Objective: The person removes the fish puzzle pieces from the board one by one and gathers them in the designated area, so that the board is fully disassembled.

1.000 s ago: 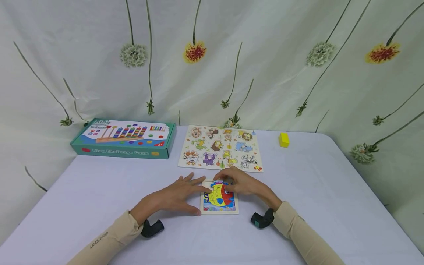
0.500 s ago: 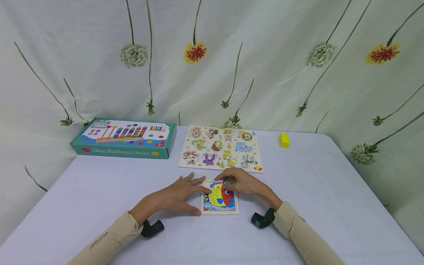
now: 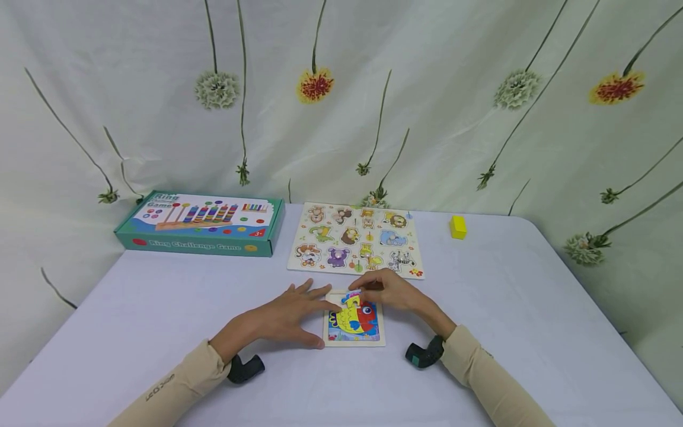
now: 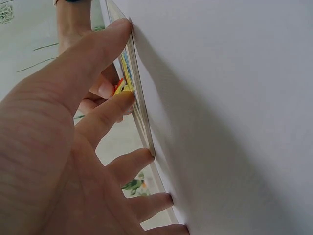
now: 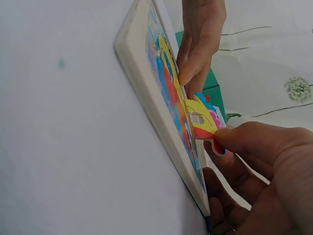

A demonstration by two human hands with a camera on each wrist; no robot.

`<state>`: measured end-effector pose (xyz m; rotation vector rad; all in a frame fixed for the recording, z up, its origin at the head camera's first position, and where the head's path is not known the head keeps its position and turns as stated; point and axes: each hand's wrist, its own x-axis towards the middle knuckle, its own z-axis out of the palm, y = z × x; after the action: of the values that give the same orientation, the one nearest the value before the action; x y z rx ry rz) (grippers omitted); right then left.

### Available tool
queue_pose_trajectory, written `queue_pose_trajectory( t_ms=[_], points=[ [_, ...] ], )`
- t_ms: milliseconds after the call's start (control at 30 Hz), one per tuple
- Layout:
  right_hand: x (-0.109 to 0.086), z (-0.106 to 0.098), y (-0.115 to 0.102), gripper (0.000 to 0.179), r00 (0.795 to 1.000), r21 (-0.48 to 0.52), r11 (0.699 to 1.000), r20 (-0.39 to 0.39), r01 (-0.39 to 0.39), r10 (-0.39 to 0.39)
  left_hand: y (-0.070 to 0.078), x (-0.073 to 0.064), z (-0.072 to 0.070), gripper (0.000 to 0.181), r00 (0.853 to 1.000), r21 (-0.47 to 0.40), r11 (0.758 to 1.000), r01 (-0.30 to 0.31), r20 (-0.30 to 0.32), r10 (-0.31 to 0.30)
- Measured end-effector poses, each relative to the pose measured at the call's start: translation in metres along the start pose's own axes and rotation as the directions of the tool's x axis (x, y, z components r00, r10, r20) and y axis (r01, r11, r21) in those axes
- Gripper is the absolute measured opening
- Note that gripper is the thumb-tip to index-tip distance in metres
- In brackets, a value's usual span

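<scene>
A small square fish jigsaw puzzle [image 3: 354, 343] in a pale wooden frame lies on the white table between the hands. My left hand [image 3: 288, 312] is spread at its left side, with the thumb at the frame's near corner and the index fingertip on the yellow part of the fish. At the far right part of the puzzle, my right hand [image 3: 392, 290] pinches a puzzle piece [image 5: 204, 116] coloured yellow, red, pink and blue. In the right wrist view this piece stands tilted up out of the picture, its lower edge close against the puzzle.
Behind the hands lies a large animal peg puzzle board [image 3: 356, 237]. A green ring game box [image 3: 200, 224] sits at the back left, and a yellow block [image 3: 458, 227] at the back right. A flowered curtain [image 3: 427, 107] hangs behind the table.
The piece under my right fingers has risen from the puzzle and now tilts up, showing more of the fish's eye. The right hand has shifted slightly right; the left has stayed in place.
</scene>
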<state>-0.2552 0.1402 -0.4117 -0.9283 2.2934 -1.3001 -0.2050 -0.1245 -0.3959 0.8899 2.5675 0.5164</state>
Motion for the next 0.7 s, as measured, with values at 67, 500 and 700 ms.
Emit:
queue_pose_trajectory(
  t_ms=[67, 500, 700],
  points=[
    [0.001, 0.0, 0.001, 0.025, 1.0, -0.001, 1.0, -0.01, -0.008, 0.008, 0.0, 0.0, 0.0, 0.066, 1.0, -0.003, 1.0, -0.002, 0.0, 0.002],
    [-0.006, 0.0, -0.032, 0.02, 0.998, -0.013, 0.999, -0.058, -0.033, 0.032, 0.0, -0.001, 0.001, 0.065, 1.0, -0.009, 1.0, 0.002, -0.011, -0.002],
    [0.0, 0.001, -0.006, 0.018, 0.991, -0.052, 0.998, -0.132, -0.035, 0.028, 0.001, -0.002, 0.0, 0.065, 1.0, -0.013, 1.0, -0.003, -0.013, 0.002]
  ],
)
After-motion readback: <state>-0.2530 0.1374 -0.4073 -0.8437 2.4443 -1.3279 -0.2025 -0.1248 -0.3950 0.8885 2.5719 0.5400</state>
